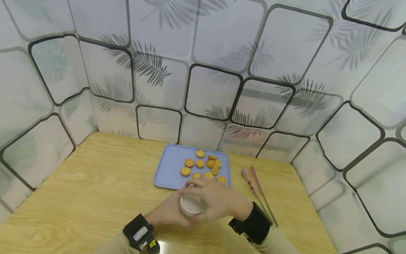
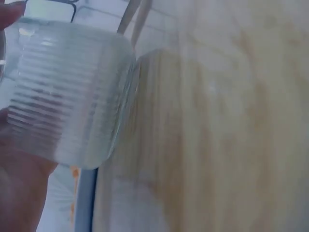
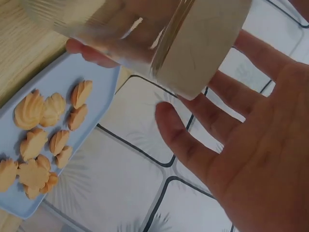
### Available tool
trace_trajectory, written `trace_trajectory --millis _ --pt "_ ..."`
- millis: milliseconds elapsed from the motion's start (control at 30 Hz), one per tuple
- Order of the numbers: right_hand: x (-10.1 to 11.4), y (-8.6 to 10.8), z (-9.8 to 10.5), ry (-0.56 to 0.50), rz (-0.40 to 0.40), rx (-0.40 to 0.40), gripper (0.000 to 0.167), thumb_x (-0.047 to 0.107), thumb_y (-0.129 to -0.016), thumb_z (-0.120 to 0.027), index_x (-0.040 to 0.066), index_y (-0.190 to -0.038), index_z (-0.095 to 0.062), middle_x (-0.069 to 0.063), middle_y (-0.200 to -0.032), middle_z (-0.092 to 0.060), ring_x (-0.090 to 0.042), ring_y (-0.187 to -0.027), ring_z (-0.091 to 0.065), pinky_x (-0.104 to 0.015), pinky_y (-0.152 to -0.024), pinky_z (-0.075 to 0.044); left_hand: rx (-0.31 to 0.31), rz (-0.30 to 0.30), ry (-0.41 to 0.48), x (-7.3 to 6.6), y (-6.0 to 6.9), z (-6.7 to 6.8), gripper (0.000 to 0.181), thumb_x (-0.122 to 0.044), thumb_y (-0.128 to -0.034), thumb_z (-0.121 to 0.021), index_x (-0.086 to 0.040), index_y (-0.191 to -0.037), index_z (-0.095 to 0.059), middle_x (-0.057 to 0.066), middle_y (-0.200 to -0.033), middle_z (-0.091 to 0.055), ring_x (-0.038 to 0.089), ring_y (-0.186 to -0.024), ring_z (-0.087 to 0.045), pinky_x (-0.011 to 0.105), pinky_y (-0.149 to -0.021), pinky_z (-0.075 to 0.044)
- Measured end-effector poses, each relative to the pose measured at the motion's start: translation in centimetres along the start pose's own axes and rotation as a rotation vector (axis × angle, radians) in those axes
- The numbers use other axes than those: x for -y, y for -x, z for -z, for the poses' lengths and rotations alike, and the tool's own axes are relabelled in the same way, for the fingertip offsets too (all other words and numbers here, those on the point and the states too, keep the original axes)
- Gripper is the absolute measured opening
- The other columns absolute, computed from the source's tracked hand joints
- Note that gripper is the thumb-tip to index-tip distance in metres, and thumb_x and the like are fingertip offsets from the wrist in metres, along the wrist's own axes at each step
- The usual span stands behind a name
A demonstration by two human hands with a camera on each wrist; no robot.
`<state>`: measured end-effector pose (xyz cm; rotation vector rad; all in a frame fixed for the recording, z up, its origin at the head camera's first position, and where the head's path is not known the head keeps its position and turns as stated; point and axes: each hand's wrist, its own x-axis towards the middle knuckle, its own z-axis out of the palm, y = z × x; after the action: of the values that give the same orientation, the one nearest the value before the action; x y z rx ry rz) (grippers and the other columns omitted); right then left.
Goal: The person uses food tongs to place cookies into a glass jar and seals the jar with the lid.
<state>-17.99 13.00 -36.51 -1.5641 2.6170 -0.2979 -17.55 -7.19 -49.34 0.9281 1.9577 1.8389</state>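
Note:
A clear ribbed jar (image 2: pixel 67 96) with a pale, flat lid (image 3: pixel 207 43) is held tilted above the wooden table, just in front of the tray. In the head view my left hand (image 1: pixel 169 211) grips the jar's side, and some of its fingertips (image 3: pixel 94 54) show against the glass in the right wrist view. My right hand (image 1: pixel 219 197) curves over the pale lid (image 1: pixel 191 205), with several fingers reaching around its edge and one finger (image 3: pixel 186 140) standing off it. The jar looks see-through; whether anything is inside I cannot tell.
A blue tray (image 1: pixel 168 173) bearing several golden cookies (image 1: pixel 185 171) lies just beyond my hands. To its right are two long utensils with pink ends (image 1: pixel 257 180). Patterned fabric walls (image 1: pixel 209 91) surround the table (image 1: pixel 95 183) at the back and sides.

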Motion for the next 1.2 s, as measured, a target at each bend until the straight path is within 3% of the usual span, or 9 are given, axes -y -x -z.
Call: trace_trajectory --millis 133,267,433,667,867,1067,1200 --pt "0.3 -0.3 -0.3 0.006 0.030 0.014 0.069 0.046 -0.080 -0.082 0.026 -0.141 -0.058 0.002 -0.132 -0.058 -0.015 -0.112 -0.053 -0.022 -0.085 -0.051 0.036 0.007 0.035 0.0 0.0 0.1 0.093 -0.008 -0.0691 -0.089 -0.021 -0.148 -0.041 0.010 -0.144 -0.051 0.026 -0.128 -0.054 0.034 -0.109 -0.046" --pt "0.8 -0.5 -0.3 0.034 0.001 0.027 0.062 0.045 -0.084 -0.078 0.026 -0.140 -0.059 0.001 -0.127 -0.060 -0.014 -0.107 -0.052 -0.018 -0.079 -0.050 0.066 -0.003 0.047 0.0 0.0 0.3 0.091 -0.006 -0.0693 -0.088 -0.019 -0.147 -0.042 0.012 -0.142 -0.052 0.027 -0.126 -0.057 0.035 -0.106 -0.050" --pt "1.3 -0.6 0.0 0.103 -0.003 0.058 0.060 0.047 -0.087 -0.076 0.024 -0.140 -0.059 -0.001 -0.128 -0.062 -0.016 -0.107 -0.055 -0.018 -0.080 -0.051 0.092 -0.006 0.025 0.1 -0.2 0.6 0.093 -0.008 -0.0691 -0.089 -0.019 -0.148 -0.040 0.012 -0.142 -0.052 0.024 -0.124 -0.058 0.035 -0.106 -0.050" --pt "1.2 -1.1 0.6 0.221 0.099 0.121 0.064 0.045 -0.087 -0.078 0.017 -0.141 -0.057 -0.005 -0.131 -0.061 -0.018 -0.110 -0.057 -0.023 -0.092 -0.050 0.152 0.040 -0.007 -0.1 -0.4 1.4 0.088 -0.006 -0.0665 -0.088 -0.019 -0.142 -0.043 0.006 -0.133 -0.058 0.021 -0.117 -0.061 0.032 -0.105 -0.049" --pt "0.9 -1.4 1.3 0.195 0.134 0.202 0.064 0.038 -0.090 -0.078 0.014 -0.144 -0.054 -0.009 -0.136 -0.057 -0.020 -0.114 -0.055 -0.023 -0.095 -0.048 0.193 0.039 -0.022 0.1 -0.7 1.6 0.092 -0.004 -0.0671 -0.086 -0.019 -0.144 -0.040 0.005 -0.135 -0.057 0.019 -0.118 -0.060 0.032 -0.107 -0.047" --pt "0.8 -1.6 1.8 0.133 0.081 0.309 0.065 0.034 -0.091 -0.077 0.017 -0.149 -0.051 -0.009 -0.146 -0.050 -0.023 -0.125 -0.052 -0.027 -0.101 -0.048 0.192 0.053 -0.081 0.2 -1.0 1.7 0.092 -0.005 -0.0668 -0.087 -0.018 -0.144 -0.039 0.004 -0.132 -0.058 0.016 -0.115 -0.061 0.030 -0.104 -0.049" --pt "0.7 -1.9 2.0 0.111 0.065 0.336 0.066 0.032 -0.090 -0.079 0.019 -0.149 -0.052 -0.008 -0.150 -0.048 -0.023 -0.129 -0.050 -0.029 -0.105 -0.046 0.188 0.085 -0.083 0.0 -1.0 2.0 0.100 -0.008 -0.0662 -0.089 -0.016 -0.149 -0.034 0.005 -0.137 -0.054 0.018 -0.120 -0.057 0.030 -0.106 -0.046"
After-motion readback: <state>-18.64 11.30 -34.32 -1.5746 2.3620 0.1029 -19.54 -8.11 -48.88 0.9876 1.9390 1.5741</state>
